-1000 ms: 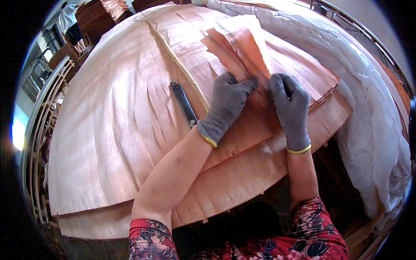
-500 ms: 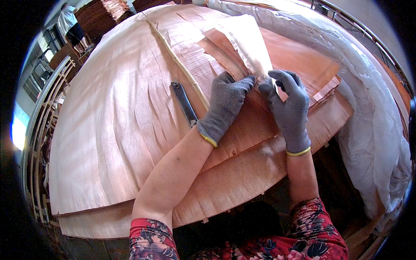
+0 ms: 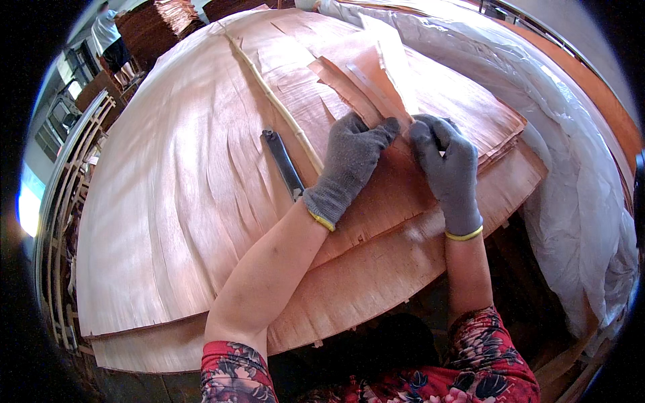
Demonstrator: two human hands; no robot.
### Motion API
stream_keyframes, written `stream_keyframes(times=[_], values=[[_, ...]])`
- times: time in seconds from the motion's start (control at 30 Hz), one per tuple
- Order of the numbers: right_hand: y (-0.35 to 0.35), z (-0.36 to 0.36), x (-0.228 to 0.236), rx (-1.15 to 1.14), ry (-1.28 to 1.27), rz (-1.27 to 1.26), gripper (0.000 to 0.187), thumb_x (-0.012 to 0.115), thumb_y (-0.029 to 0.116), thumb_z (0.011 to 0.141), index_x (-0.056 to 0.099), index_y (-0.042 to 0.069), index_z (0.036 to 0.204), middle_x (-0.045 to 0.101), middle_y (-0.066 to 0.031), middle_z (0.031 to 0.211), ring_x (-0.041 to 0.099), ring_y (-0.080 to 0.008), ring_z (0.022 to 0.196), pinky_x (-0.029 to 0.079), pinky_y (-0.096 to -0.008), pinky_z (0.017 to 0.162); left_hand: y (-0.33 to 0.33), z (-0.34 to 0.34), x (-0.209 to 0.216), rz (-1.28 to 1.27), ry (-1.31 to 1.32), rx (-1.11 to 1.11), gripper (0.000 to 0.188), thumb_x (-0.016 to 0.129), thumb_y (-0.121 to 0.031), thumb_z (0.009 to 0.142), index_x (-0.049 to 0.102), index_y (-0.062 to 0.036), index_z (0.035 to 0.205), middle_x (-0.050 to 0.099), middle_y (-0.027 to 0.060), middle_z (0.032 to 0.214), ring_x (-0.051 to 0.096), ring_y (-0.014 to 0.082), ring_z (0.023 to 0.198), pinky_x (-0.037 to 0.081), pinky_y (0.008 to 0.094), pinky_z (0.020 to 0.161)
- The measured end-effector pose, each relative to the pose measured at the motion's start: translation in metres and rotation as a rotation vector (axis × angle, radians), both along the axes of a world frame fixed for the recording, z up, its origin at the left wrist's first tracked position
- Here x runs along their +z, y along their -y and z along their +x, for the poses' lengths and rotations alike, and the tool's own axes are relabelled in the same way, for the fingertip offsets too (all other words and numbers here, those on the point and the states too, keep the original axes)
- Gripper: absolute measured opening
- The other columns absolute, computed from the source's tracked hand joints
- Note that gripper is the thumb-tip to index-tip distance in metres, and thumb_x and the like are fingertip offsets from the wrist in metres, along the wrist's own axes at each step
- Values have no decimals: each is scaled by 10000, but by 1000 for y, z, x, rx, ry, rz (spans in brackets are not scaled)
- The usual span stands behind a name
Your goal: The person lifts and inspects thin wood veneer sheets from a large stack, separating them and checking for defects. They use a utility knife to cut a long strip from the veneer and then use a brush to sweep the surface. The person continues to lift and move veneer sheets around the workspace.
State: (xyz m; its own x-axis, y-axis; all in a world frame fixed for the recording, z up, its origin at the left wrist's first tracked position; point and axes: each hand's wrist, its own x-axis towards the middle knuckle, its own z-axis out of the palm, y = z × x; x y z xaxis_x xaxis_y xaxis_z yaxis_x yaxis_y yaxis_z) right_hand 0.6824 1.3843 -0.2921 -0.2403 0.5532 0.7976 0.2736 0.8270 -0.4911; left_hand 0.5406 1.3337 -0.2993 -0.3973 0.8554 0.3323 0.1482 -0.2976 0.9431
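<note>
My left hand (image 3: 356, 149), in a grey knit glove with a yellow cuff, is closed on narrow strips of wood veneer (image 3: 344, 86). Close to its right, my right hand (image 3: 447, 149), gloved alike, pinches the lower end of a raised, pale piece of veneer (image 3: 395, 64). Both lie over a broad stack of reddish-brown veneer sheets (image 3: 175, 181) with splits along the grain. Left of my left wrist rests a dark, narrow tool (image 3: 283, 164), perhaps a utility knife. A long, thin pale stick (image 3: 269, 94) runs from near my left hand to the far edge.
Translucent plastic sheeting (image 3: 564, 174) drapes along the right side. A slatted wooden rack (image 3: 64, 215) stands at the left. At the far left, another person (image 3: 107, 37) stands near stacked brown sheets (image 3: 144, 30). A lower sheet edge (image 3: 322, 319) juts out toward me.
The raised pale veneer has tilted and turned, showing more of its reddish face. My right fingers have lowered and closed on its end. My left hand has barely moved.
</note>
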Motion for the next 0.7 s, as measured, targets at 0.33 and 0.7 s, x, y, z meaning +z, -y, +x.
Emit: stream_keyframes(times=[0.33,0.7], values=[[-5,10,2,-206,-216,103,96,552,68,806,609,37,876,595,-112,767,593,-216,661,468,-293,590,3,5,5,27,77,29,192,635,-112,783,616,0,938,627,29,884,551,93,785,438,219,701],[4,-3,3,28,-9,118,280,748,194,654,601,39,835,592,-84,759,576,-182,617,460,-278,549,3,1,4,62,60,-89,166,609,-121,813,615,2,925,627,43,874,551,86,775,432,215,708]])
